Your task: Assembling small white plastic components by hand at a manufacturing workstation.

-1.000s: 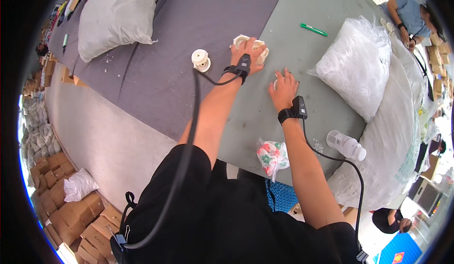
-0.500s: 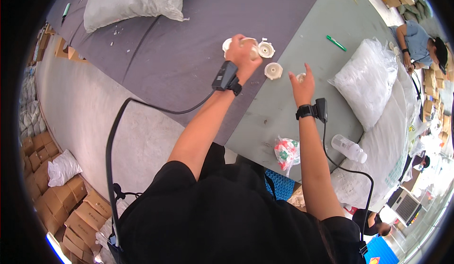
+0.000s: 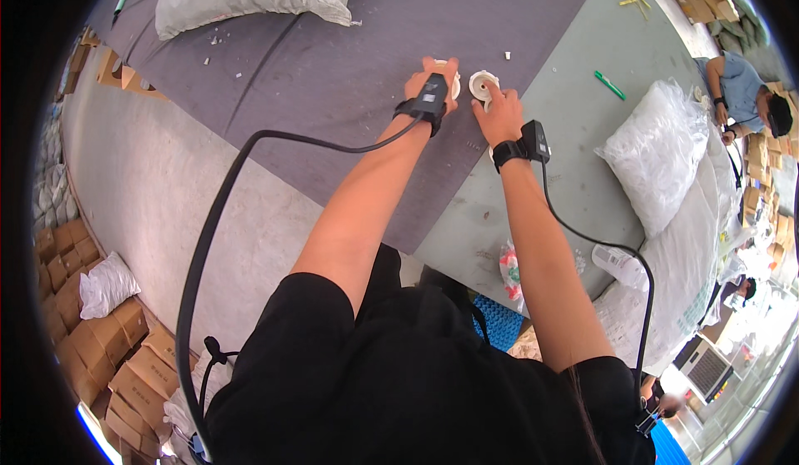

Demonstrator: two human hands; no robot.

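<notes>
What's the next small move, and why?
Probably curl the right hand around the rim of the round cream part for a firmer grip: its fingers reach onto that part, while the left hand covers another pale piece just to its left.

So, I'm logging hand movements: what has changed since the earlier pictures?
The right hand has moved left and forward from the grey-green tabletop to a round cream part on the dark grey cloth. The left hand is still over another cream part. The green pen and clear bag stayed put.
</notes>
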